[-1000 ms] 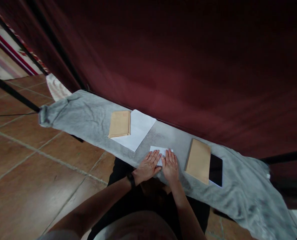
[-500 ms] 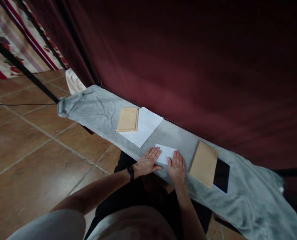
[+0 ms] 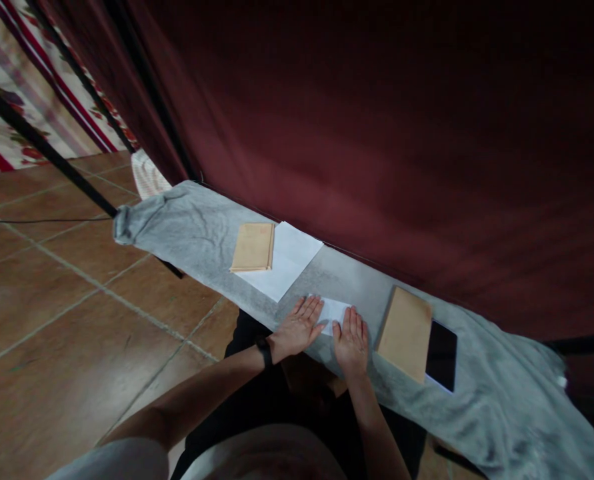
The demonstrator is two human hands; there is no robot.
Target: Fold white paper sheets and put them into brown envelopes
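A small folded white paper lies on the grey cloth near the front edge, between my hands. My left hand rests flat on its left side, fingers stretched out, with a dark band at the wrist. On its right side lies my right hand, also flat with fingers extended. To the left, larger white sheets lie partly under a stack of brown envelopes. Another brown envelope is to the right of my right hand, partly over or against a dark-screened tablet.
The long narrow surface is covered with a grey cloth, wrinkled at both ends. A dark red curtain hangs right behind it. Black metal poles and a cable cross the tiled floor at the left.
My left hand has shifted slightly inward over the small paper, covering more of it. The whole view has moved a little, and both hands remain flat.
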